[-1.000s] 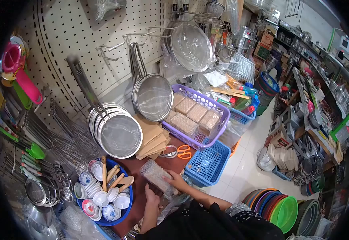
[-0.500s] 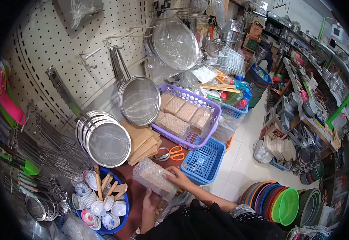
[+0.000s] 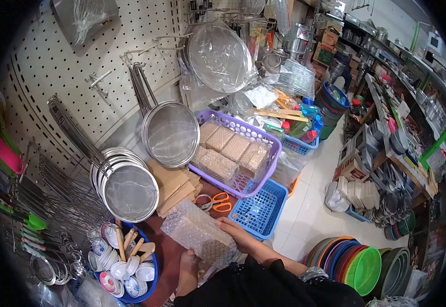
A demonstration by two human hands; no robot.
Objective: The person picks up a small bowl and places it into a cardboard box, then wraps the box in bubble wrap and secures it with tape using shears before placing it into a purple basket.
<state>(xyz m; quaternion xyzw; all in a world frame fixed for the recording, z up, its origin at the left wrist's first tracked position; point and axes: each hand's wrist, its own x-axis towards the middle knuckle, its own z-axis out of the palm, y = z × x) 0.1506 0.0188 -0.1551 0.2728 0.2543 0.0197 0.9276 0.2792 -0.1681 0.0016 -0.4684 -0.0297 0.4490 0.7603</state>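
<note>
A brown box wrapped in bubble wrap (image 3: 195, 231) is held in front of my body, tilted over the red-brown table (image 3: 168, 256). My right hand (image 3: 238, 236) grips its right side, thumb and fingers on the wrap. Underneath, at the near end, my left hand (image 3: 187, 268) supports it; some of its fingers are hidden by the box. A loose flap of bubble wrap hangs below the box near my left hand. Just beyond lie orange-handled scissors (image 3: 222, 202) and a roll of tape (image 3: 203, 200), beside a stack of flat brown cardboard (image 3: 174, 189).
A purple basket (image 3: 253, 190) holds several bubble-wrapped boxes, with a blue basket (image 3: 264, 215) to its right. On the left stands a blue tub (image 3: 154, 279) of bowls and wooden-handled utensils. Strainers (image 3: 131, 192) lean against the pegboard. Colourful basins (image 3: 363, 271) are stacked on the floor at right.
The wrapped box has turned and come slightly nearer, showing more of its wrapped face. Both hands keep hold of it. The view has shifted a little.
</note>
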